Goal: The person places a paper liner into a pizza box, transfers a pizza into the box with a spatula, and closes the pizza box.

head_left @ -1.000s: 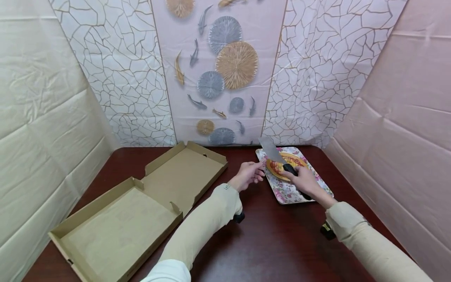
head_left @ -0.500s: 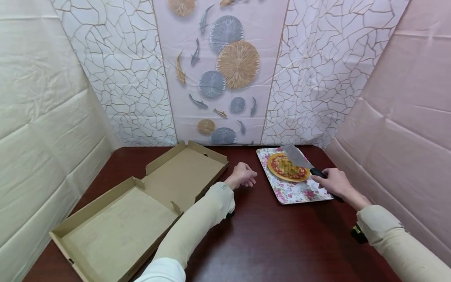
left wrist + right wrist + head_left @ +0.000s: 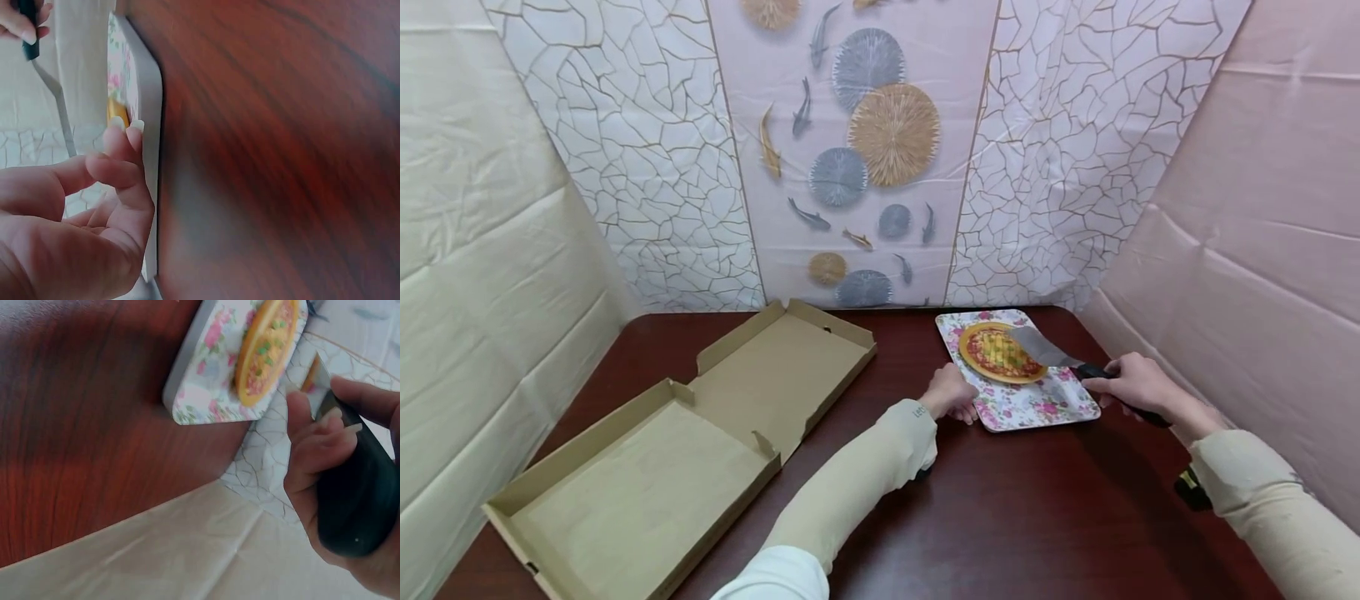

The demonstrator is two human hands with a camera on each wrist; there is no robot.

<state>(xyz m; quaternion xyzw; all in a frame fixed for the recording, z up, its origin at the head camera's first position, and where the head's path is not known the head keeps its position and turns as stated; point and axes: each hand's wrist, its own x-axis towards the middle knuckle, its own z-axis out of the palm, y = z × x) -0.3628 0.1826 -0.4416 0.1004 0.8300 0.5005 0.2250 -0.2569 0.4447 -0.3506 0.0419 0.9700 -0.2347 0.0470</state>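
Faces a patterned backdrop (image 3: 880,192) of fish and discs across the top of the frame, above a dark red table (image 3: 1037,525). At lower left, takes in an open cardboard box (image 3: 647,483) with low walls and brown floor, plus its lid (image 3: 782,367), folded back toward the middle.

Right of centre, finds a floral tray (image 3: 1037,412) and, on its upper half, a round pizza (image 3: 1000,354) with an orange-yellow rim. Grips a spatula (image 3: 1045,348) by its black handle in the right hand (image 3: 1150,387), with the blade over the pizza's right edge from above.

Rests the left hand (image 3: 951,392) by the tray's left edge, fingers bent; cannot tell whether pinching it.

In the left wrist view, reveals a gap between blade and tray. In the right wrist view, reveals the pizza's raised rim and the tray's thick side.
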